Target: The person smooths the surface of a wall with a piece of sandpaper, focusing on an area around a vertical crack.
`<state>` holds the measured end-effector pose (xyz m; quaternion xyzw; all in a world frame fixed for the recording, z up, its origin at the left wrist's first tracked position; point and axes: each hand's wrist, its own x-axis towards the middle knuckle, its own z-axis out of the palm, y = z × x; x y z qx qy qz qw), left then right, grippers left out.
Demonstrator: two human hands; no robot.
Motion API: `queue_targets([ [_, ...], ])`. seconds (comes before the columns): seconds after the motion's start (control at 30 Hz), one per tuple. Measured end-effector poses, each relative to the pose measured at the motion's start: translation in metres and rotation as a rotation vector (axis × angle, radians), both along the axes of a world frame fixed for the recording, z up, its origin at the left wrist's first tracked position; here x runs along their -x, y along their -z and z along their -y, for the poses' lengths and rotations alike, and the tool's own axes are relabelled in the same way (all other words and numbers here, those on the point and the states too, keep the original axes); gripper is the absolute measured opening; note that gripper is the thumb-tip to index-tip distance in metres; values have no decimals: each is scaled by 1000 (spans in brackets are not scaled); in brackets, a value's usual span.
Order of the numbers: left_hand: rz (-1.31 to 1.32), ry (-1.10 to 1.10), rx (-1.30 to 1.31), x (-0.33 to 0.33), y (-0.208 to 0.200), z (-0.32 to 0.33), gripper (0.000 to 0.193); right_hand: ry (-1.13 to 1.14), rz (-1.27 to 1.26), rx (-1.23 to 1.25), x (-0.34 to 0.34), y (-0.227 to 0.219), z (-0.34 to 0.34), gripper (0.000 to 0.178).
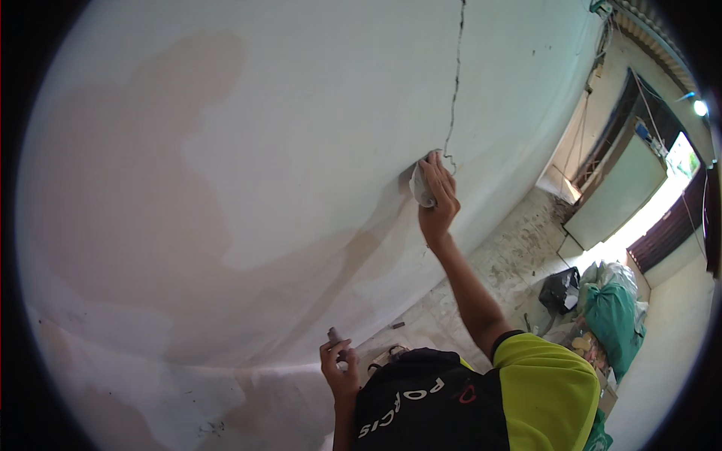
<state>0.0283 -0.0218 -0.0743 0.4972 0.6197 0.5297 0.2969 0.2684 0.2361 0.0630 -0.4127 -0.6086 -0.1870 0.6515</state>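
Observation:
My right hand (442, 197) is raised to the pale wall (316, 113), its fingers closed over a white crumpled cloth (421, 189) that presses on the surface. Just above those fingers, a thin dark crack (456, 83) runs up the wall. Lower down, close to my body, my left hand (340, 367) is closed round a small grey-brown stick-like piece (335, 336). What kind of piece it is cannot be made out.
Green and clear bags (613, 308) and a black plastic bag (560, 290) sit on the floor at right. Beyond them, a pale door (620, 188) stands beside a bright opening. A small dark piece (398, 325) lies on the floor near the wall.

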Motion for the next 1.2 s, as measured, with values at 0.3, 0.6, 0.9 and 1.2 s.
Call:
queue_targets([
  [0.3, -120, 9, -118, -26, -23, -36, 40, -1058, -628, 986, 24, 16, 84, 33],
  [0.6, -67, 109, -106, -36, -33, -57, 38, -1350, -1375, 774, 0, 18, 115, 32],
  [0.9, -69, -4, -133, -16, -15, -25, 38, -1373, -1384, 815, 11, 4, 108, 34],
  [1.2, -130, -235, -78, -5, -26, 16, 37, -1550, -1325, 893, 14, -17, 116, 33],
])
